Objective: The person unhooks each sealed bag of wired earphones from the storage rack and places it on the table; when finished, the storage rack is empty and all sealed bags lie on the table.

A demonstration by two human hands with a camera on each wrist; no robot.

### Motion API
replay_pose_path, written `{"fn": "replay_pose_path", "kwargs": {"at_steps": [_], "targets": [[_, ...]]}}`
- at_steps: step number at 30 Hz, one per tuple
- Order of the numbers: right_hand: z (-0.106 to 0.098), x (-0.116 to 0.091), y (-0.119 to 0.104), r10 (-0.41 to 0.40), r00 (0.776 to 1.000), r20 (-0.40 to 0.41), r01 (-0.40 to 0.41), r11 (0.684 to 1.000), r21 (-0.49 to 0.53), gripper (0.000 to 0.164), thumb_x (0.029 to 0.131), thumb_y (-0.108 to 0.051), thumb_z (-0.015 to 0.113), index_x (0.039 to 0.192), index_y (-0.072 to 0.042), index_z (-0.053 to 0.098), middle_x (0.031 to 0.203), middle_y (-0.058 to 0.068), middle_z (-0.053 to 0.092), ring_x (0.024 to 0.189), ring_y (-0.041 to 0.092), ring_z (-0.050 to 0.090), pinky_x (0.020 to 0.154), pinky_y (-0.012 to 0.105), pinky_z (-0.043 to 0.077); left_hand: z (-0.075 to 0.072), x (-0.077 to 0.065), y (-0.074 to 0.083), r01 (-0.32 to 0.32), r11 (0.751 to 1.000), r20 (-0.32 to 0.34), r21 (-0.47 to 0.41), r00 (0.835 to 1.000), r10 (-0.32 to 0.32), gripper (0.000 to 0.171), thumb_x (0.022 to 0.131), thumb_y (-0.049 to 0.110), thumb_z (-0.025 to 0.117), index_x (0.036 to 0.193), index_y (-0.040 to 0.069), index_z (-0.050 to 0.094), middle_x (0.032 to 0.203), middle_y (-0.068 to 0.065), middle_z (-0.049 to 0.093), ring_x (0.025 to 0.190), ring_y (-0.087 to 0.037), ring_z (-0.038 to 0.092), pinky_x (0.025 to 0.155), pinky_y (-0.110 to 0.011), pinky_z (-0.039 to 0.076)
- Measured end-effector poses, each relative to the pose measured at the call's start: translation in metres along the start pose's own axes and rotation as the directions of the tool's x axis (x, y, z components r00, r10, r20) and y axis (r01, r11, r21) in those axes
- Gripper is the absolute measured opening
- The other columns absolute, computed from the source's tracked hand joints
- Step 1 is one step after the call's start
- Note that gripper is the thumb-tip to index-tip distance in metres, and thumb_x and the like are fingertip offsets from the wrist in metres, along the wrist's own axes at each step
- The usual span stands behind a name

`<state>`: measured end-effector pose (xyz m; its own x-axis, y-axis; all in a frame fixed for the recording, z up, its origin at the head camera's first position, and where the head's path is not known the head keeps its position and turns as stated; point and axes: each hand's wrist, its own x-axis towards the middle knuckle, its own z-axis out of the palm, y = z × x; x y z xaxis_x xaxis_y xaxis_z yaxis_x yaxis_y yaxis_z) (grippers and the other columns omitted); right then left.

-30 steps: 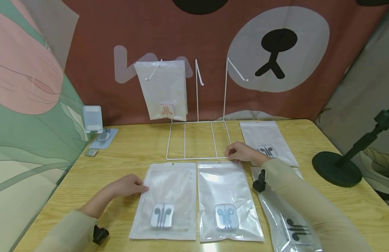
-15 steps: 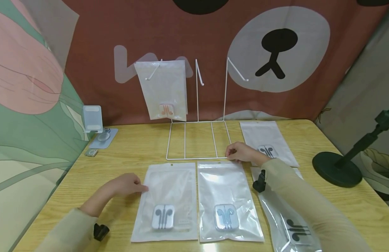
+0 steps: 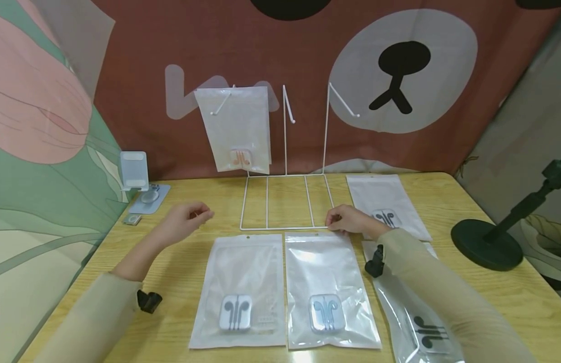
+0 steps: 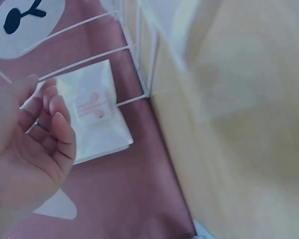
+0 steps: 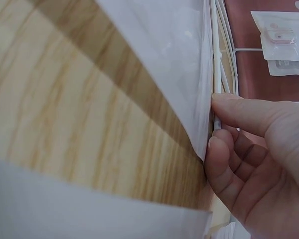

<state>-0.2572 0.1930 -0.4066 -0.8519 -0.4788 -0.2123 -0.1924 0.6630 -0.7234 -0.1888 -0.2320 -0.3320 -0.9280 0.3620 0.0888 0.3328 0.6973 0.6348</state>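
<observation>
My right hand [image 3: 346, 220] pinches the front corner of a white wire display rack [image 3: 285, 229]; in the right wrist view its thumb lies on the rod. Above the table's left half, my left hand [image 3: 182, 222] hangs with loosely curled fingers and nothing in them. Two flat pouches lie side by side before the rack: one with grey earphones [image 3: 244, 262], one with blue earphones [image 3: 326, 262]. From the rack's left hook hangs a pouch with orange earphones [image 3: 237, 121], with another behind it. Both other hooks are bare.
On the right lie a pouch with dark earphones [image 3: 376, 189] and another pouch [image 3: 398, 302] partly under my right sleeve. A black stand [image 3: 487, 244] rises at the right edge. At the back left are a phone stand [image 3: 134, 171] and a small square piece [image 3: 132, 220].
My left hand has let go of the left edge of the grey-earphone pouch and risen toward the rack. That pouch shifted slightly nearer me and right. My right hand stays at the rack corner.
</observation>
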Motion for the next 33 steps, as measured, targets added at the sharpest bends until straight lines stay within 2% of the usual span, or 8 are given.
{"fn": "replay_pose_path", "kwargs": {"at_steps": [5,9,12,16,22,27,31,33], "targets": [[0.000,0.000,0.002,-0.005,1.000,-0.003,0.005,1.000,-0.003,0.005,0.087,-0.006,0.063,0.082,-0.007,0.065,0.067,0.003,0.053,0.052,0.014,0.047,0.046,0.026,0.041,-0.016,0.024,0.009,-0.020,0.999,-0.098,-0.026,0.995,0.017,0.034,0.097,0.035,0.047,0.099,0.004,0.062,0.080,-0.007,0.056,0.074,-0.021,0.053,0.062,-0.035,0.045],[-0.001,0.000,0.002,-0.004,1.000,0.002,0.004,1.000,0.001,0.006,0.087,-0.006,0.063,0.082,-0.007,0.065,0.065,0.003,0.053,0.052,0.014,0.047,0.045,0.025,0.041,-0.027,0.046,0.015,-0.036,0.999,-0.212,-0.030,0.977,0.028,0.035,0.096,0.035,0.047,0.102,0.003,0.062,0.081,-0.009,0.058,0.069,-0.022,0.051,0.057,-0.035,0.042],[-0.001,0.000,0.002,-0.001,1.000,0.005,0.001,1.000,0.001,0.005,0.087,-0.006,0.063,0.082,-0.007,0.064,0.065,0.003,0.053,0.051,0.014,0.046,0.045,0.025,0.040,-0.035,0.063,0.017,-0.008,0.997,-0.279,-0.072,0.960,-0.013,0.038,0.096,0.038,0.047,0.108,0.004,0.060,0.086,-0.011,0.060,0.071,-0.022,0.052,0.056,-0.032,0.042],[-0.001,0.000,0.002,-0.003,1.000,0.004,0.003,1.000,0.010,0.005,0.087,-0.006,0.063,0.082,-0.007,0.065,0.065,0.004,0.053,0.052,0.014,0.047,0.045,0.025,0.040,-0.044,0.086,0.020,0.028,0.983,-0.339,-0.182,0.937,-0.089,0.041,0.095,0.038,0.047,0.117,0.004,0.055,0.100,-0.013,0.058,0.090,-0.022,0.056,0.069,-0.030,0.046],[0.001,-0.002,0.003,-0.023,1.000,0.011,0.023,1.000,0.015,0.005,0.087,-0.006,0.062,0.083,-0.006,0.065,0.067,0.002,0.054,0.054,0.014,0.047,0.046,0.026,0.041,-0.053,0.112,0.024,0.046,0.964,-0.409,-0.261,0.899,-0.154,0.044,0.096,0.035,0.046,0.126,0.004,0.046,0.109,-0.009,0.049,0.097,-0.023,0.046,0.077,-0.033,0.040],[0.001,-0.001,0.003,-0.036,0.999,0.005,0.036,0.999,-0.002,0.005,0.087,-0.006,0.063,0.083,-0.006,0.065,0.067,0.002,0.054,0.054,0.014,0.048,0.047,0.026,0.042,-0.058,0.127,0.024,0.104,0.963,-0.415,-0.248,0.887,-0.203,0.044,0.096,0.029,0.046,0.130,0.002,0.038,0.120,-0.013,0.043,0.105,-0.024,0.041,0.086,-0.037,0.039],[0.000,-0.001,0.003,-0.026,1.000,0.002,0.026,1.000,0.005,0.005,0.088,-0.007,0.063,0.083,-0.006,0.064,0.067,0.002,0.053,0.054,0.014,0.048,0.047,0.026,0.042,-0.063,0.135,0.026,0.151,0.967,-0.390,-0.204,0.894,-0.222,0.050,0.096,0.025,0.045,0.137,0.000,0.030,0.129,-0.017,0.036,0.115,-0.029,0.038,0.096,-0.040,0.035],[0.000,-0.001,0.004,-0.022,1.000,0.000,0.022,1.000,0.014,0.005,0.088,-0.008,0.063,0.083,-0.006,0.064,0.067,0.003,0.053,0.054,0.015,0.048,0.047,0.026,0.041,-0.065,0.138,0.027,0.160,0.964,-0.376,-0.213,0.897,-0.232,0.056,0.096,0.024,0.046,0.141,0.001,0.023,0.135,-0.018,0.032,0.121,-0.029,0.035,0.100,-0.040,0.033]]}}
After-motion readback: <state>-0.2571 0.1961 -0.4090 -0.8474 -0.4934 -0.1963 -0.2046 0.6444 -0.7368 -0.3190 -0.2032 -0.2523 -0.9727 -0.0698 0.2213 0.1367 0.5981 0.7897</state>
